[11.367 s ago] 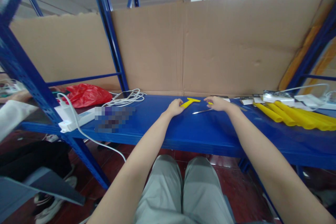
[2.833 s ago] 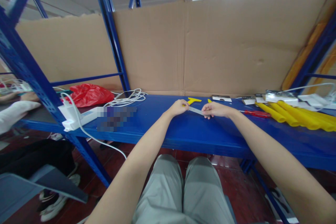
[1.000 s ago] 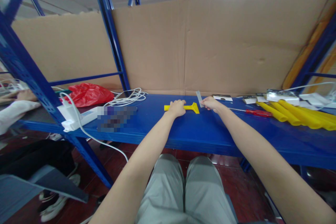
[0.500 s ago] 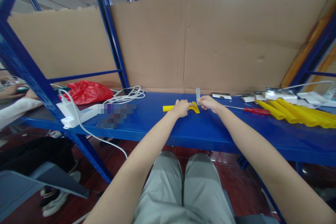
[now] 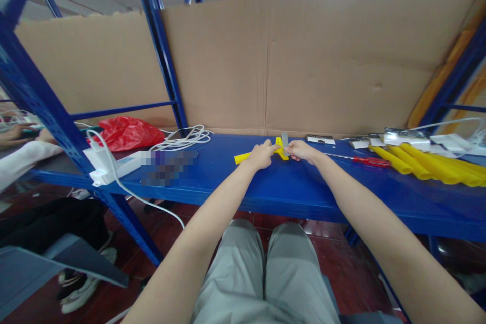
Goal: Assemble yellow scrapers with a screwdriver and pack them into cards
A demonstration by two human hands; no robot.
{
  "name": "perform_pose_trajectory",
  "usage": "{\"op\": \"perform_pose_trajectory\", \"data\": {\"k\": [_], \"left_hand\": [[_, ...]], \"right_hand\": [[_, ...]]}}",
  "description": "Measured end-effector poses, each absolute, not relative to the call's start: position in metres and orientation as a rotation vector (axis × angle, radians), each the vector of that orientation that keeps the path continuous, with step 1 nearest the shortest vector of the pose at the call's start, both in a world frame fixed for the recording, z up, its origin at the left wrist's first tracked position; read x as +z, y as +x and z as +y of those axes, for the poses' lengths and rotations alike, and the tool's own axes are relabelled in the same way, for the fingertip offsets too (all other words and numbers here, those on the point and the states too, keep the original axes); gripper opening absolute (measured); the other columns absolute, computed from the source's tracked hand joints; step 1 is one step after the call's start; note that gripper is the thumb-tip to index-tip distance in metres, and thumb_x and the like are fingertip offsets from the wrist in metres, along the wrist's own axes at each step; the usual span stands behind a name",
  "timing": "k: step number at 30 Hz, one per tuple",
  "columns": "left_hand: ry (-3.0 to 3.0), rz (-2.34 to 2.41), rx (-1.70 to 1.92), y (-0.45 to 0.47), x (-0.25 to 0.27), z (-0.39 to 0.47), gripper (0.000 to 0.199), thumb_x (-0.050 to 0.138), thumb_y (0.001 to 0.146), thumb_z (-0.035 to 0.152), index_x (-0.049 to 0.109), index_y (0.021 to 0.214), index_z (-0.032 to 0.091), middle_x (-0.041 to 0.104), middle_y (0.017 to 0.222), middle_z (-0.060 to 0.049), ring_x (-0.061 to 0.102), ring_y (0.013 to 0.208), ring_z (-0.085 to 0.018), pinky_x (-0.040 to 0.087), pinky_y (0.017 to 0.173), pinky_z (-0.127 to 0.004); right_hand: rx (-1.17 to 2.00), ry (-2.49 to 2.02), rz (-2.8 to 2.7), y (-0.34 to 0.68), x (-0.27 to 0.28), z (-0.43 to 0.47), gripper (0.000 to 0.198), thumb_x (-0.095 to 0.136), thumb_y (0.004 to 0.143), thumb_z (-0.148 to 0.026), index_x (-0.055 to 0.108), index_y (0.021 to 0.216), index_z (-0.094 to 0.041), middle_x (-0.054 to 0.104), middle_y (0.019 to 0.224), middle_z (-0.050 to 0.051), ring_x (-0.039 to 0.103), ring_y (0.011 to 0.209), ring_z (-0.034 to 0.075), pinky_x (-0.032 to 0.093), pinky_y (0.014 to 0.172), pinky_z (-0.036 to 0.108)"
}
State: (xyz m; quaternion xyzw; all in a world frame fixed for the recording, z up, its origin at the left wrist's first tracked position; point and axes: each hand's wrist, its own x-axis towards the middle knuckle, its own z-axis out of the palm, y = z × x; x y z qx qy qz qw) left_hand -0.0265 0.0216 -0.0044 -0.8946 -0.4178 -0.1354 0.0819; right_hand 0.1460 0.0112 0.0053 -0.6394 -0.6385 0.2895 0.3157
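My left hand [image 5: 261, 156] is wrapped round a yellow scraper handle [image 5: 242, 158] above the blue shelf. The handle's wide, flared head [image 5: 280, 148] sticks out past my fingers on the right. Pinched between thumb and fingers of my right hand [image 5: 299, 151] is a flat grey metal blade [image 5: 285, 139], held upright along the head's outer edge. Blade and head look to be touching, but whether the blade sits in a slot cannot be made out. Just right of my right hand lies a screwdriver [image 5: 370, 161] with a red handle.
Several yellow handles [image 5: 429, 162] lie in a row at the right, beside small white-and-black boxes [image 5: 406, 136]. On the left are a white power strip [image 5: 125, 164], coiled white cable [image 5: 190, 136] and a red plastic bag [image 5: 129, 133]. Another person's sleeve [image 5: 28, 154] shows beyond the blue post.
My right hand has brought the blade left and slightly down against the handle's head. My left hand has tilted the handle, so its head now stands higher.
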Motion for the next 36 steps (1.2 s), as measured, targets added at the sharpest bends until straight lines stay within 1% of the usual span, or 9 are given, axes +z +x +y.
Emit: {"op": "perform_pose_trajectory", "data": {"k": [5, 10, 14, 20, 24, 31, 36], "left_hand": [[-2.67, -1.248, -0.403, -0.027, -0.004, 0.023, 0.048, 0.039, 0.092, 0.014, 0.046, 0.138, 0.027, 0.051, 0.123, -0.011, 0.056, 0.107, -0.026, 0.042, 0.089, -0.038], [-2.656, -1.261, -0.428, -0.027, -0.005, 0.025, 0.052, 0.039, 0.092, 0.014, 0.04, 0.143, 0.025, 0.052, 0.127, -0.013, 0.054, 0.112, -0.027, 0.039, 0.09, -0.039], [-2.636, -1.252, -0.435, -0.027, -0.006, 0.027, 0.052, 0.038, 0.092, 0.013, 0.039, 0.143, 0.023, 0.056, 0.127, -0.013, 0.052, 0.116, -0.027, 0.038, 0.091, -0.038], [-2.618, -1.246, -0.401, -0.027, -0.005, 0.026, 0.056, 0.039, 0.092, 0.011, 0.035, 0.145, 0.026, 0.057, 0.126, -0.012, 0.053, 0.116, -0.025, 0.038, 0.09, -0.036], [-2.612, -1.241, -0.404, -0.027, -0.005, 0.026, 0.061, 0.039, 0.091, 0.01, 0.029, 0.148, 0.028, 0.059, 0.122, -0.011, 0.054, 0.113, -0.025, 0.038, 0.09, -0.037], [-2.625, -1.233, -0.424, -0.028, -0.008, 0.031, 0.061, 0.038, 0.094, 0.013, 0.023, 0.15, 0.029, 0.06, 0.122, -0.012, 0.055, 0.113, -0.025, 0.04, 0.09, -0.038], [-2.642, -1.218, -0.431, -0.029, -0.008, 0.03, 0.06, 0.039, 0.094, 0.013, 0.025, 0.15, 0.031, 0.06, 0.121, -0.01, 0.056, 0.112, -0.024, 0.041, 0.09, -0.038]], "right_hand": [[0.776, -1.658, -1.666, 0.145, 0.005, 0.011, 0.012, 0.051, 0.09, -0.019, 0.046, 0.08, -0.02, 0.041, 0.041, -0.01, 0.035, 0.037, 0.006, 0.027, 0.045, 0.02], [0.824, -1.576, -1.725, 0.15, 0.003, 0.012, 0.018, 0.054, 0.088, -0.017, 0.044, 0.072, -0.02, 0.043, 0.043, -0.009, 0.036, 0.038, 0.005, 0.027, 0.045, 0.02], [0.878, -1.495, -1.777, 0.154, 0.002, 0.012, 0.021, 0.057, 0.083, -0.017, 0.045, 0.067, -0.018, 0.045, 0.047, -0.007, 0.038, 0.042, 0.005, 0.027, 0.047, 0.02], [0.919, -1.429, -1.802, 0.158, 0.003, 0.011, 0.021, 0.058, 0.08, -0.017, 0.048, 0.061, -0.019, 0.045, 0.044, -0.005, 0.038, 0.043, 0.007, 0.026, 0.047, 0.023], [0.935, -1.407, -1.817, 0.159, 0.004, 0.011, 0.02, 0.059, 0.077, -0.019, 0.049, 0.06, -0.019, 0.045, 0.044, -0.005, 0.037, 0.043, 0.008, 0.025, 0.047, 0.024], [0.965, -1.361, -1.859, 0.162, 0.003, 0.014, 0.019, 0.065, 0.072, -0.025, 0.051, 0.06, -0.019, 0.047, 0.046, -0.004, 0.037, 0.045, 0.008, 0.025, 0.049, 0.025], [0.96, -1.352, -1.902, 0.163, 0.001, 0.015, 0.015, 0.064, 0.07, -0.025, 0.054, 0.061, -0.018, 0.048, 0.048, -0.004, 0.039, 0.047, 0.008, 0.026, 0.051, 0.025]]}}
